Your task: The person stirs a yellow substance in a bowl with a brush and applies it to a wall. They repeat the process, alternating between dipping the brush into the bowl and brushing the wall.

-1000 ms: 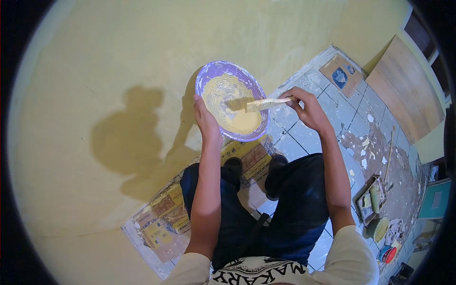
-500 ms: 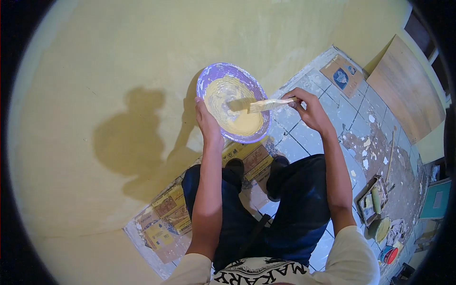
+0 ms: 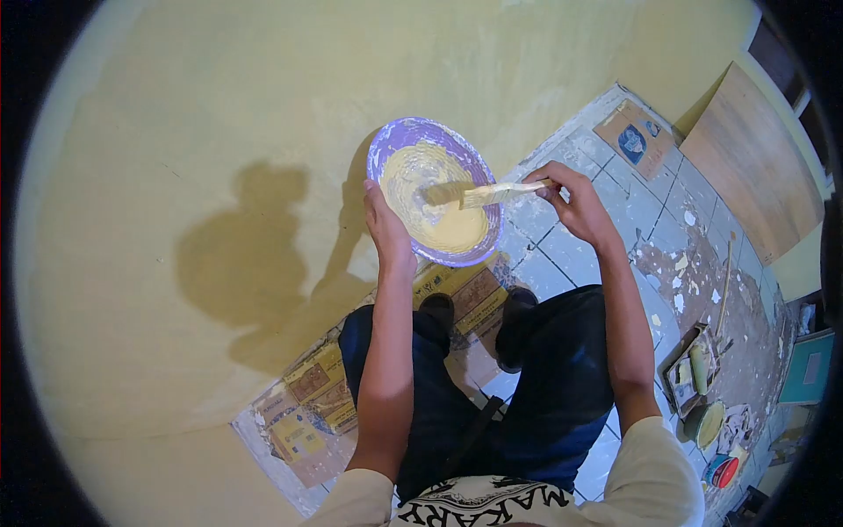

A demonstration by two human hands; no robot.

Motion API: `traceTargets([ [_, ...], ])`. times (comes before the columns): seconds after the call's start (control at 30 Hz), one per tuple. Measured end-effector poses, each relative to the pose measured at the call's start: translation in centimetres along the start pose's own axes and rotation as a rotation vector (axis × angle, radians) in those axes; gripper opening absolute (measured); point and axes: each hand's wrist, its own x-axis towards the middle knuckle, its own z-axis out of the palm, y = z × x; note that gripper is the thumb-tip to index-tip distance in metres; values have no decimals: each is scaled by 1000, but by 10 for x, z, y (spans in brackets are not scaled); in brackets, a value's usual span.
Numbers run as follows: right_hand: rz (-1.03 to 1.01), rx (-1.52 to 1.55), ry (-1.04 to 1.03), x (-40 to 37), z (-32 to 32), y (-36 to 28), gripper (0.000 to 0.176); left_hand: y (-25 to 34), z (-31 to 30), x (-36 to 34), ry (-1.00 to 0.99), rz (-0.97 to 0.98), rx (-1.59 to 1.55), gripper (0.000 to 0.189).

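My left hand (image 3: 386, 227) grips the left side of a purple basin (image 3: 397, 139), thumb at the rim, its other fingers hidden beneath. Pale yellow paint (image 3: 463, 230) pools in the lower part of the basin, and dried smears coat its inner wall. In my right hand (image 3: 571, 200) is a paintbrush (image 3: 502, 191), pinched by its handle end. The brush lies nearly level across the basin's right rim in this view, its paint-coated bristles over the paint and casting a shadow inside. Handle and bristles are streaked with yellow.
A yellow wall (image 3: 219, 105) stands close on the left. Flattened cardboard (image 3: 307, 413) lies under my feet along it. To the right are a paint tray (image 3: 680, 382) with a roller (image 3: 699, 367), a tub (image 3: 705, 424), a red-lidded can (image 3: 724, 472) and a leaning wooden board (image 3: 746, 167).
Almost nothing differs. The whole view has shifted very slightly, while both hands, the basin and the paintbrush keep the same position relative to each other.
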Motion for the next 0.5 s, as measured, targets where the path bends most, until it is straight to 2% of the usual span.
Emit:
traceTargets([
  [0.2, -111, -126, -26, 3, -1, 2, 30, -3, -1, 6, -22, 21, 38, 67],
  [0.27, 3, 26, -6, -1, 0, -2, 30, -22, -12, 18, -1, -3, -35, 67],
  [0.4, -79, -86, -24, 0, 1, 5, 29, 2, -1, 0, -21, -24, 38, 67],
  [0.5, 19, 27, 16, 1, 0, -1, 27, -4, -4, 4, -54, -23, -79, 66],
])
